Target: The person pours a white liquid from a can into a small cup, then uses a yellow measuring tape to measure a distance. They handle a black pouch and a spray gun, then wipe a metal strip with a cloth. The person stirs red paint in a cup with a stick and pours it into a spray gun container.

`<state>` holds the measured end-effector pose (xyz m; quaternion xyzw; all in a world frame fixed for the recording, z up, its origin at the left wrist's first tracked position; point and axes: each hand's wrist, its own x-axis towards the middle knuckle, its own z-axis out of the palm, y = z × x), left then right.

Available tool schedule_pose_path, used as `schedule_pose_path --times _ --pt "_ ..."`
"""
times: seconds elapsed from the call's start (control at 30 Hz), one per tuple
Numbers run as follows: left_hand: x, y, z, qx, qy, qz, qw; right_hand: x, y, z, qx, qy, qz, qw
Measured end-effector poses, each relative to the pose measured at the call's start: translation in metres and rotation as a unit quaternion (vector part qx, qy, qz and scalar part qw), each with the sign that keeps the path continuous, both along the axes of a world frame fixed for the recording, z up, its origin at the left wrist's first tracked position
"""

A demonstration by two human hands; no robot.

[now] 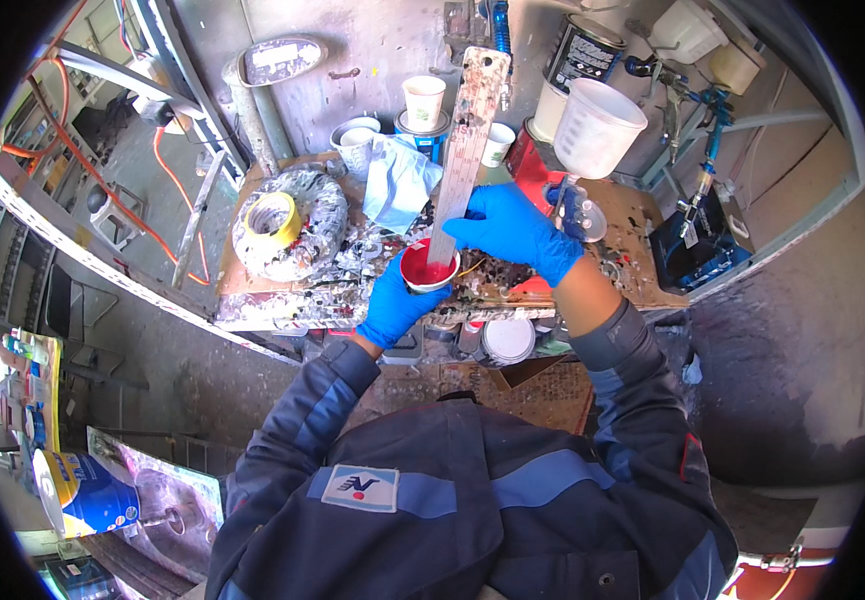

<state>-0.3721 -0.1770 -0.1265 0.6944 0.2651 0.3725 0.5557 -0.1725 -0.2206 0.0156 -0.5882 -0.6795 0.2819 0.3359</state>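
Blue gloves cover both of my hands. My left hand (400,303) is wrapped round a small white cup with red paint inside (420,270), near the bench's front edge. Between the fingers of my right hand (512,228) is a long, paint-stained mixing stick (470,150), marked like a ruler. Its lower end dips into the red paint, and its top leans slightly right. Left of the stick lies a crumpled pale blue cloth or paper (397,185). Just right of my right hand stands a spray gun (580,208) with a white cup (598,125) on top.
On the paint-splattered bench (342,305), a yellow tape roll (272,218) rests on a larger wrapped ring (314,235). Paper cups (424,103) and paint cans (584,62) stand at the back. More spray guns (707,105) hang at right. A white-lidded tub (508,340) sits below.
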Motion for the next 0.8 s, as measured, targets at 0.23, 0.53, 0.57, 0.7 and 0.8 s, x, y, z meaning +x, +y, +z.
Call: schedule_pose_path --times 0.23,0.53,0.57,0.7,0.8 --pt "-0.0001 0.0004 0.0002 -0.005 -0.001 0.012 1.0 -0.0004 0.0013 -0.0036 0.001 0.045 -0.03 0.999" --pt "0.0001 -0.0011 0.0047 0.017 0.045 0.028 0.998 -0.0038 0.0012 -0.0038 0.022 0.042 -0.032 0.998" --pt "0.0001 -0.0005 0.0046 0.008 0.028 0.018 0.999 -0.0036 0.0009 -0.0034 0.015 0.013 -0.027 0.999" --pt "-0.0001 0.0006 0.0033 0.006 0.011 0.004 1.0 -0.0041 -0.0004 -0.0031 0.012 0.003 -0.018 1.0" --pt "-0.0002 0.0008 0.0024 0.007 0.032 0.013 0.999 -0.0041 -0.0013 -0.0021 0.036 0.004 -0.016 0.999"
